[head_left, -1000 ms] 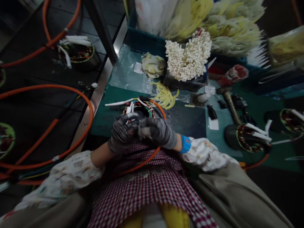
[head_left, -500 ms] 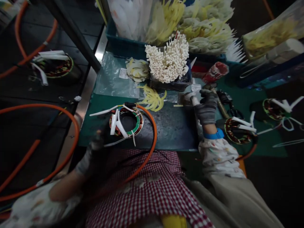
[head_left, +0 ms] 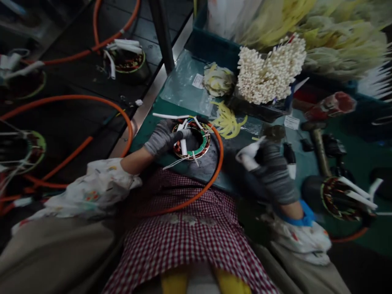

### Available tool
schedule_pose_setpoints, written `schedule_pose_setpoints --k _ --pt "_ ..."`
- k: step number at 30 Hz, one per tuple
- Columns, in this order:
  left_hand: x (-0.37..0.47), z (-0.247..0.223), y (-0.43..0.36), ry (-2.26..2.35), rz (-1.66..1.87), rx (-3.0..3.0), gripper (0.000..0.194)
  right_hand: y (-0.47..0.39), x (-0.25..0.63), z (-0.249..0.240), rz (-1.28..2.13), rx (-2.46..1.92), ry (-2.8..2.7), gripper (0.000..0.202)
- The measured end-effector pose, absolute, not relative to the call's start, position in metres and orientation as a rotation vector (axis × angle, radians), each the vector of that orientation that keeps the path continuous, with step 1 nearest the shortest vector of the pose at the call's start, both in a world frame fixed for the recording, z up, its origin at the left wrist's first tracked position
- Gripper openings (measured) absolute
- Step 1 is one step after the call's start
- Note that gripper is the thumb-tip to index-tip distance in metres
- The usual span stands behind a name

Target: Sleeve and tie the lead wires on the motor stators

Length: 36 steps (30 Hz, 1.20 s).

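A motor stator (head_left: 203,149), a ring of copper windings with a green inner edge, white sleeves and an orange cable, lies on the green work surface. My left hand (head_left: 165,138), in a grey glove, is closed on its left side, with the thumb over the rim and the other fingers partly hidden. My right hand (head_left: 269,167), also gloved and with a blue band at the wrist, hovers over the mat to the right of the stator. Its white-covered thumb and fingertips look apart, slightly blurred, with nothing visible between them.
Behind the stator are loose yellow strips (head_left: 228,121), a bundle of white-tipped ties (head_left: 269,73) and a teal bin (head_left: 214,43). A hammer (head_left: 320,147) and another stator (head_left: 339,198) stand at right. More stators (head_left: 127,61) and an orange hose (head_left: 88,98) are at left.
My left hand has come up from beside my lap and taken hold of the stator. My right hand has drawn back toward me. The view has turned to the left.
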<state>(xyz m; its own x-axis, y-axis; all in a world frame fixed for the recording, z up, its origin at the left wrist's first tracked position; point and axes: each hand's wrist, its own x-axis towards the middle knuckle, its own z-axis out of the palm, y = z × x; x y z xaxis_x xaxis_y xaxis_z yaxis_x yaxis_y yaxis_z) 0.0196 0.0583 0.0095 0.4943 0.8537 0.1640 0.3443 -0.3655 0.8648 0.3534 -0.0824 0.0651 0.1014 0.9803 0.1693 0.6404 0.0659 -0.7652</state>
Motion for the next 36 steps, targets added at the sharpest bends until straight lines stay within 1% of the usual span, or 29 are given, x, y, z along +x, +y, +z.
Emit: schedule_pose_setpoints --k 2,6,10,12,14,17,21,25,28,32,36 --pt "0.021 0.014 0.053 0.999 0.8 1.958 0.056 -0.1 0.311 0.052 0.747 -1.547 -1.66 0.026" --pt "0.025 0.027 0.022 0.979 0.855 2.132 0.052 -0.13 0.262 0.025 0.745 -1.565 -1.722 0.029" --pt "0.027 0.034 -0.011 0.809 1.058 2.401 0.049 -0.151 0.261 0.017 0.641 -1.544 -1.762 0.025" --pt "0.026 0.034 -0.02 0.733 1.156 2.474 0.053 -0.156 0.264 0.021 0.583 -1.524 -1.829 0.026" --pt "0.025 0.033 -0.025 0.726 1.175 2.502 0.056 -0.155 0.266 0.027 0.55 -1.491 -1.904 0.026" --pt "0.023 0.032 -0.027 0.728 1.13 2.554 0.055 -0.147 0.263 0.039 0.587 -1.5 -1.914 0.027" --pt "0.021 0.032 -0.029 0.791 1.064 2.617 0.05 -0.136 0.258 0.055 0.617 -1.637 -1.825 0.045" --pt "0.022 0.037 -0.03 0.851 0.972 2.618 0.047 -0.132 0.259 0.064 0.585 -1.666 -1.849 0.042" --pt "0.027 0.045 -0.027 0.871 0.886 2.644 0.046 -0.133 0.265 0.066 0.587 -1.68 -1.822 0.045" --pt "0.047 0.062 -0.018 0.779 0.809 2.711 0.048 -0.136 0.282 0.068 0.553 -1.733 -1.774 0.041" --pt "0.076 0.082 0.001 0.692 0.565 2.751 0.044 -0.133 0.3 0.074 0.601 -1.818 -1.75 0.039"
